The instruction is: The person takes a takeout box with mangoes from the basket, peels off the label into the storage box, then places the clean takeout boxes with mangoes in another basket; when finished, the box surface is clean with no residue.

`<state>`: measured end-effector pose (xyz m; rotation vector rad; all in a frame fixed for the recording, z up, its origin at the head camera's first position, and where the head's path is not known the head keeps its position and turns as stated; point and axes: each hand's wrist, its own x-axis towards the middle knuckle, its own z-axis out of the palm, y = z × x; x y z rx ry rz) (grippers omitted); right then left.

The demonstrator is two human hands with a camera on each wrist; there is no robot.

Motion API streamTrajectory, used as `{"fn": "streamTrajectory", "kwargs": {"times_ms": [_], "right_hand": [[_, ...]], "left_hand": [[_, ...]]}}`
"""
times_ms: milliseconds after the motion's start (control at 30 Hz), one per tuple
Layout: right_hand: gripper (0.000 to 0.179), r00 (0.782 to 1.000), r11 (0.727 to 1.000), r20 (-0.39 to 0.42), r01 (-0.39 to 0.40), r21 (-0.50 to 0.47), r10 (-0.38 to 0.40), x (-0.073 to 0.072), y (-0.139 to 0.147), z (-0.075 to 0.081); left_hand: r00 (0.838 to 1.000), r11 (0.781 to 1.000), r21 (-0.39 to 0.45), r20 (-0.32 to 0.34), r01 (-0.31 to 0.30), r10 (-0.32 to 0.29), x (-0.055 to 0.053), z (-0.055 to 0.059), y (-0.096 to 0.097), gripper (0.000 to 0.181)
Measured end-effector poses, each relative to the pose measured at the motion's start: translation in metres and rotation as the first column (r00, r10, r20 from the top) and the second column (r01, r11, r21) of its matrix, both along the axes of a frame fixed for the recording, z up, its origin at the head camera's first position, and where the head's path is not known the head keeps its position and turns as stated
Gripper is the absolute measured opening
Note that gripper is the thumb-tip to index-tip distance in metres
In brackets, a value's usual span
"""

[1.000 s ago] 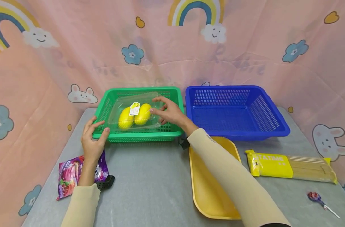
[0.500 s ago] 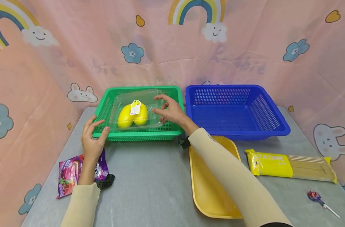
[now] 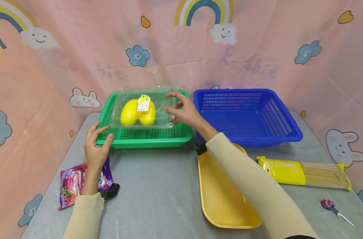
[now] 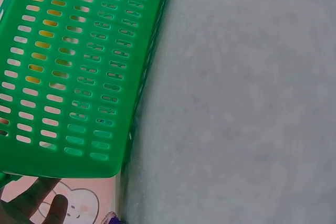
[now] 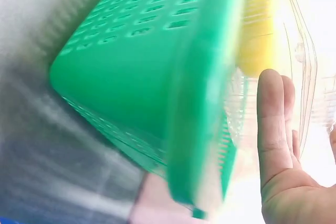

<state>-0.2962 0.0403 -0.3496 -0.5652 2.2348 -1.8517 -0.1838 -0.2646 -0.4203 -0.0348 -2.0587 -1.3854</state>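
My right hand pinches the right end of a clear plastic box between thumb and fingers. Inside the box lie two mango-like yellow fruits, with a white label on the lid. The box is raised a little above the green basket, its far edge standing higher than the basket's back rim. At that basket's front left corner, my left hand holds the rim, thumb at the front and fingers along the left side. The right wrist view shows straight fingers beside the box, with one fruit visible.
A blue basket stands right of the green one. My right sleeve crosses over a yellow tray. Rightward lie a noodle packet and a lollipop. A purple snack bag lies partly under my left forearm.
My right hand has lifted the box from inside the green basket to above it, moving up and slightly right. My left hand has stayed on the basket corner.
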Motion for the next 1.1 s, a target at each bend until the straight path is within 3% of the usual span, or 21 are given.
{"fn": "streamTrajectory", "kwargs": {"times_ms": [167, 433, 600, 933, 1100], "right_hand": [[0.051, 0.999, 1.0, -0.028, 0.014, -0.004, -0.014, 0.01, 0.01, 0.016], [0.05, 0.999, 1.0, -0.053, 0.006, 0.022, -0.005, 0.034, 0.024, 0.036], [0.051, 0.998, 0.999, -0.052, -0.025, 0.039, 0.027, 0.055, 0.033, 0.041], [0.051, 0.999, 0.999, 0.006, -0.042, -0.012, 0.042, 0.103, 0.056, 0.036], [0.052, 0.998, 0.997, 0.021, -0.064, -0.034, 0.065, 0.13, 0.067, 0.025]], "left_hand": [[1.0, 1.0, 0.004, 0.0, 0.001, -0.001, -0.002, -0.001, -0.001, 0.036], [1.0, 1.0, -0.01, 0.002, -0.025, 0.026, -0.017, -0.026, -0.02, 0.034], [0.999, 0.999, -0.013, 0.012, -0.033, 0.033, -0.02, -0.03, -0.024, 0.038], [0.995, 0.998, -0.028, 0.069, -0.064, 0.066, -0.018, -0.029, -0.024, 0.033], [0.997, 0.997, -0.06, 0.056, -0.058, 0.061, -0.018, -0.028, -0.023, 0.029]]}}
